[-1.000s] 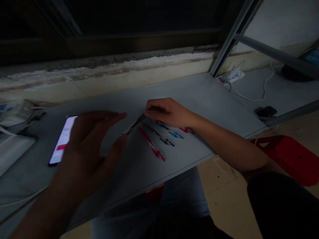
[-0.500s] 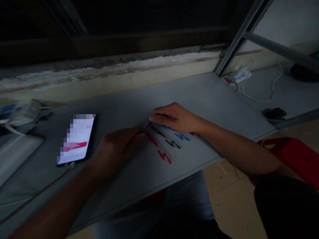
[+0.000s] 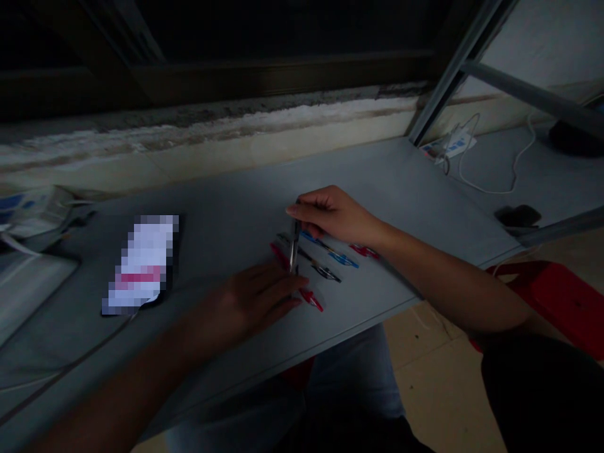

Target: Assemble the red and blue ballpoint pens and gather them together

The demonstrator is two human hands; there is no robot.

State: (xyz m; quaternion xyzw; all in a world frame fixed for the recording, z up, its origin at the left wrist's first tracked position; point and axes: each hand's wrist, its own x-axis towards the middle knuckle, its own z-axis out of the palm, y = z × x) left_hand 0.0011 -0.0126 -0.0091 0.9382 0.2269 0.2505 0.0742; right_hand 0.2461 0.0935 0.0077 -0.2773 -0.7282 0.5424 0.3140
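Several pens lie in a row on the grey table [image 3: 236, 195]: a red pen [image 3: 309, 297], a black pen [image 3: 321, 269] and a blue pen [image 3: 337, 256]. My right hand [image 3: 337, 214] pinches the top of another dark pen [image 3: 293, 248] and holds it nearly upright over the row. My left hand [image 3: 250, 299] rests on the table with its fingers stretched toward the red pen, its fingertips at the lower tip of the held pen. Another red piece [image 3: 364, 251] shows under my right wrist.
A lit phone [image 3: 141, 264] lies left of my left hand, with a cable running toward the table's front. Papers or packets [image 3: 33, 217] sit at the far left. A power strip with white cables [image 3: 448, 148] and a dark object [image 3: 516, 216] are at the right. A red stool [image 3: 552, 302] stands below.
My right hand has swung its pen from a slant to nearly upright. My left hand came down from in front of the camera and slid right beside the red pen.
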